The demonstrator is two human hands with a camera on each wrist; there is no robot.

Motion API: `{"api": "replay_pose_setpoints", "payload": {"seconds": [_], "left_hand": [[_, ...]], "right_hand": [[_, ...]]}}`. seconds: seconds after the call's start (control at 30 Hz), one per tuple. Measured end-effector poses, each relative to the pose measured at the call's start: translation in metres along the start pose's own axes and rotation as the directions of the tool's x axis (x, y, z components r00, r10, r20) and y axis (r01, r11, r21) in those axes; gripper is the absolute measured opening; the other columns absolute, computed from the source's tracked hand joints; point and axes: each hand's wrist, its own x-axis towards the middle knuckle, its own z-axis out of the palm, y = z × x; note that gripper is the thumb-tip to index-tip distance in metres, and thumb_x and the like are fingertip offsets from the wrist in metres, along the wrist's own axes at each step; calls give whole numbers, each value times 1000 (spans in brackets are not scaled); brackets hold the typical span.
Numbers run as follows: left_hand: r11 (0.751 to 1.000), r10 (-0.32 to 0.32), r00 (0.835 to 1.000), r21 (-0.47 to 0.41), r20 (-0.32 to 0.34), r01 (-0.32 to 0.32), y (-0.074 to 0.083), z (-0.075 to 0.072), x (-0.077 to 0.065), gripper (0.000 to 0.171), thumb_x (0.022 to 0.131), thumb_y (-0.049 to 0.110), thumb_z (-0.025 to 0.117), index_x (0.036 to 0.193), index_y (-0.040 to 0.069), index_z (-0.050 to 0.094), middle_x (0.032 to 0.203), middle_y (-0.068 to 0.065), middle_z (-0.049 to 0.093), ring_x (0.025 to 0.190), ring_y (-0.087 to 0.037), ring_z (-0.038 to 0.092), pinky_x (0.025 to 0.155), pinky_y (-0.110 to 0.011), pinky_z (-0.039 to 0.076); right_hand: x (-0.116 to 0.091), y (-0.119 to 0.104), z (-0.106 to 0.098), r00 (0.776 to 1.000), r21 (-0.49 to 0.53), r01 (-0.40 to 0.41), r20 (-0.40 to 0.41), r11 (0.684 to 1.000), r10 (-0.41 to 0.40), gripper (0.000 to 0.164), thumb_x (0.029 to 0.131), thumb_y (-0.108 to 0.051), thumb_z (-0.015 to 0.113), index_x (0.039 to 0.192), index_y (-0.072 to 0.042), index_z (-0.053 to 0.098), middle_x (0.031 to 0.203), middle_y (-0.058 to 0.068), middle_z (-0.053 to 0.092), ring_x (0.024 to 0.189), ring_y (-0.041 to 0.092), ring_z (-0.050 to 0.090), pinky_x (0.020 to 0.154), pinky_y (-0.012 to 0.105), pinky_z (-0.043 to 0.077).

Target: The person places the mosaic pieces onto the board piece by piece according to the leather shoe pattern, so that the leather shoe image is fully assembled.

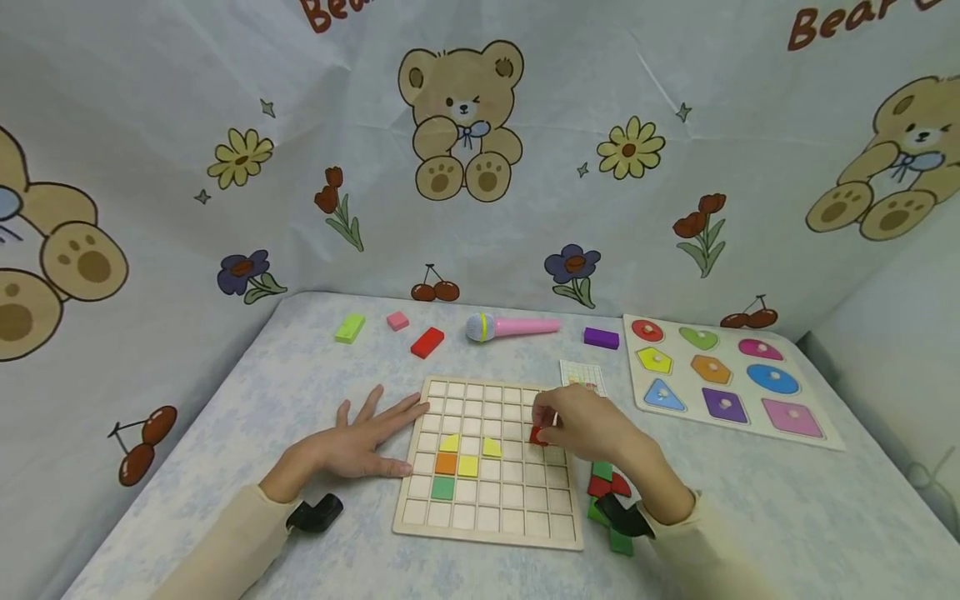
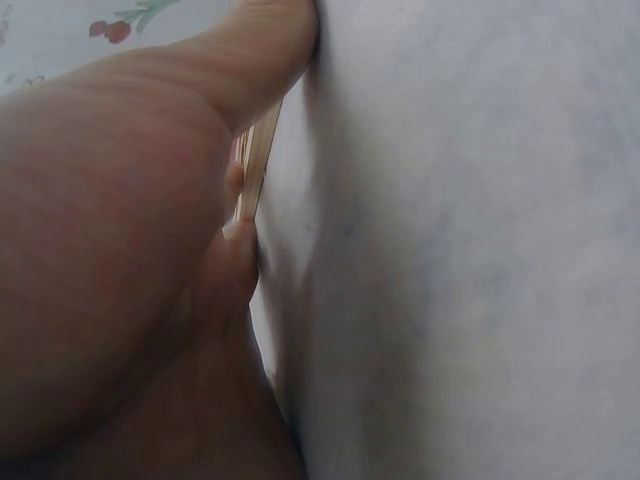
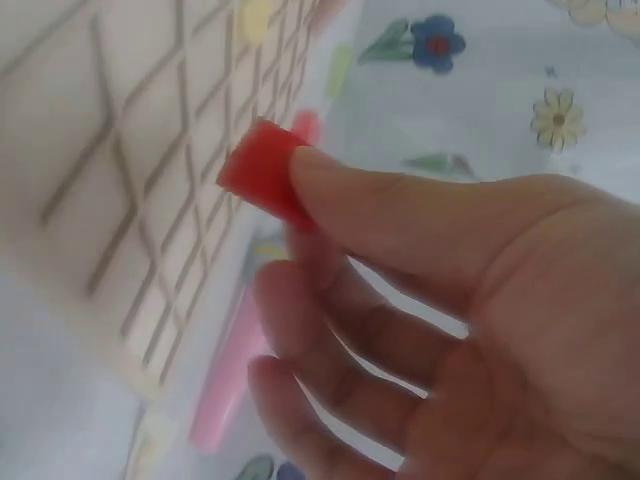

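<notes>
Two bare hands work at a wooden grid board on a pale blue-and-white tabletop. The right hand pinches a red square tile between thumb and index finger, its other fingers loosely bent. The tile is over the right-hand part of the board; whether it touches the cells I cannot tell. The left hand grasps nothing: it lies with fingers spread, fingertips and thumb at the board's left edge.

On the board, an orange square tile sits between a cut-cornered yellow tile on its far side and a green square tile on its near side. A yellow square tile is just right of the orange one, and a second cut-cornered yellow piece lies diagonally beyond it.

Right of the board, partly hidden by the right wrist, is a cluster of red and green tiles. A small printed card lies at the board's far right corner. Farther back are a lime-green block, a pink block, a red block, a pink toy microphone and a purple block, with a knobbed shape puzzle at right.
</notes>
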Motion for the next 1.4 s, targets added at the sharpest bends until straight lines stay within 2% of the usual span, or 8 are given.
{"api": "replay_pose_setpoints", "payload": {"seconds": [0.23,0.5,0.7,1.03,1.23,1.4], "left_hand": [[1000,-14,1000,13,-1,14,-1,1,-1,90,90,60,64,161,33,17,170,1,5,150,-47,-22,105,-78,-16],[1000,0,1000,11,-2,0,2,-3,-2,89,91,58,64,162,30,18,170,-2,6,149,-50,-20,104,-79,-15],[1000,8,1000,14,-1,-8,3,-4,-4,89,91,58,64,162,29,18,170,-3,6,149,-50,-20,104,-79,-15],[1000,5,1000,4,-7,-5,2,-2,-4,89,91,57,64,162,30,18,170,-2,7,149,-49,-21,104,-79,-16],[1000,7,1000,6,-11,-7,1,-1,-3,89,90,58,65,161,30,19,170,-4,7,149,-50,-20,104,-79,-16],[1000,-3,1000,11,-9,4,1,-1,-3,89,90,59,65,161,32,19,170,-2,7,149,-49,-21,105,-79,-16]], "right_hand": [[17,-31,20,991,29,123,56,992,-124,11,90,-9,72,85,-17,66,79,-10,61,69,8,52,61,24,45],[30,-53,36,965,109,196,153,975,-211,12,92,-13,72,84,-17,65,72,-11,57,67,4,49,61,20,44],[34,-60,46,965,64,191,170,980,-199,12,90,-11,73,83,-18,66,70,-14,54,63,1,46,57,19,41],[30,-67,55,971,-20,184,162,983,-178,11,89,-16,75,83,-24,69,72,-17,57,67,1,49,60,20,43],[25,-64,50,969,-22,203,149,979,-198,10,89,-15,75,85,-22,69,74,-17,58,71,1,51,62,20,45],[16,-47,37,975,18,196,104,980,-197,6,88,-14,75,90,-18,70,76,-14,59,71,3,52,62,21,45]]}}
